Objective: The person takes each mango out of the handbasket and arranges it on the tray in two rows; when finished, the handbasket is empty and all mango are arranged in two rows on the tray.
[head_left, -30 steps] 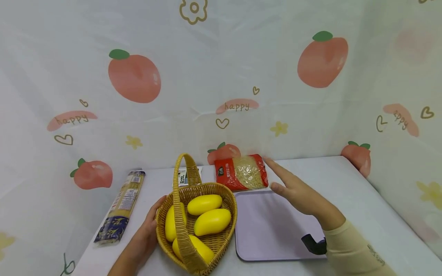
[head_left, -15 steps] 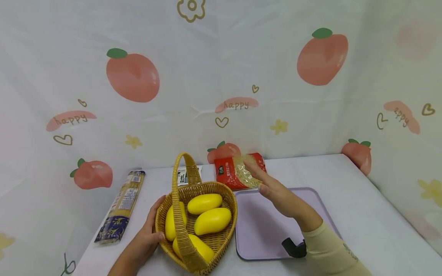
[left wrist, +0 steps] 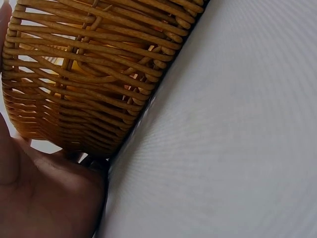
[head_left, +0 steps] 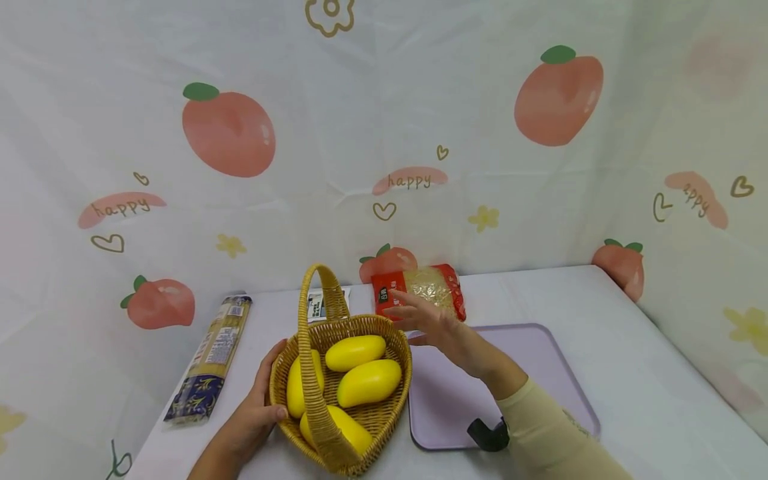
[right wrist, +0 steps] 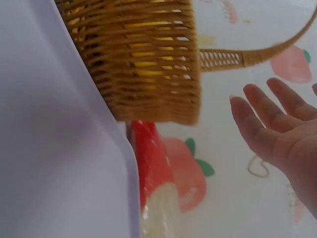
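Note:
A heart-shaped wicker basket (head_left: 396, 400) with a tall handle holds several yellow mangoes (head_left: 369, 383). My left hand (head_left: 252, 407) holds the basket's left side, thumb at the rim and fingers along the outer wall. In the left wrist view, the palm (left wrist: 49, 193) lies close against the woven side (left wrist: 84, 84); some fingers are hidden. My right hand (head_left: 444, 333) hovers near the basket's right rim, above the lilac tray's far left corner, fingers spread and holding nothing. The right wrist view shows the hand (right wrist: 282, 129) apart from the basket (right wrist: 148, 64).
The lilac tray (head_left: 438, 420) lies right of the basket. Behind it rests a red bag of pasta (head_left: 435, 287). A long noodle packet (head_left: 210, 360) lies at the left, and a small white packet (head_left: 316, 305) sits behind the basket. A peach-print curtain (head_left: 384, 133) backs the table.
My right hand has moved left from over the tray's far side toward the basket, its fingers spreading. My left thumb has come into view at the rim. The basket and mangoes have stayed put.

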Available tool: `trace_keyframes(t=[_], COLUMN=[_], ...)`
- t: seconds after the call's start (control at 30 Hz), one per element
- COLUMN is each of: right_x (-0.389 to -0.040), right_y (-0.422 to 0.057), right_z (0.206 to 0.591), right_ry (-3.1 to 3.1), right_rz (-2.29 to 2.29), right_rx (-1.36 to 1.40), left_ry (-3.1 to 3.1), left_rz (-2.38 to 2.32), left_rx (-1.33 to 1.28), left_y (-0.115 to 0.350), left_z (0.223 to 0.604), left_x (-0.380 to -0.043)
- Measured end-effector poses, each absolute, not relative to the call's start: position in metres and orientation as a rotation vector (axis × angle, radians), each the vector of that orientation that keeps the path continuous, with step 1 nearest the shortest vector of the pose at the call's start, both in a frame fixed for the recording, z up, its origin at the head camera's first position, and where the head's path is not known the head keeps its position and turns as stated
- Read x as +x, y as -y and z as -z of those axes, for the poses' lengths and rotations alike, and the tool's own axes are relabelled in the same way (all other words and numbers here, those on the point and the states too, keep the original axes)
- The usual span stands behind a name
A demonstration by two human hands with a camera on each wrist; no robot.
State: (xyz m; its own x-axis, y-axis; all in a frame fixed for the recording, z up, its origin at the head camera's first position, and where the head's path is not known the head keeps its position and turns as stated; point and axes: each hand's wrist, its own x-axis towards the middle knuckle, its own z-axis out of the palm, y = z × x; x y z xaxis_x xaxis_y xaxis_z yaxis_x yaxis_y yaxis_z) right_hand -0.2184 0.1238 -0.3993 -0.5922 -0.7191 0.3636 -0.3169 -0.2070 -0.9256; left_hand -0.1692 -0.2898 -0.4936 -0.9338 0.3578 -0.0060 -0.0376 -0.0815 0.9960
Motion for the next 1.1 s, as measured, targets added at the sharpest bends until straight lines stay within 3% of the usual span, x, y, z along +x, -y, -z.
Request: trace_keyframes(t=[0.53,1.1], right_x=[-0.236,-0.234], right_y=[-0.078,-0.041], right_z=[0.410,0.413], right_ry=[-1.630,-2.075], right_rz=[1.810,1.038], right_rx=[-1.047,-1.069], left_ry=[-1.925,-1.940], left_rz=[-2.087,-2.084], left_rx=[0.346,0.373], left_y=[0.290,0.291], left_z=[0.496,0.495], left_x=[-0.169,-0.169])
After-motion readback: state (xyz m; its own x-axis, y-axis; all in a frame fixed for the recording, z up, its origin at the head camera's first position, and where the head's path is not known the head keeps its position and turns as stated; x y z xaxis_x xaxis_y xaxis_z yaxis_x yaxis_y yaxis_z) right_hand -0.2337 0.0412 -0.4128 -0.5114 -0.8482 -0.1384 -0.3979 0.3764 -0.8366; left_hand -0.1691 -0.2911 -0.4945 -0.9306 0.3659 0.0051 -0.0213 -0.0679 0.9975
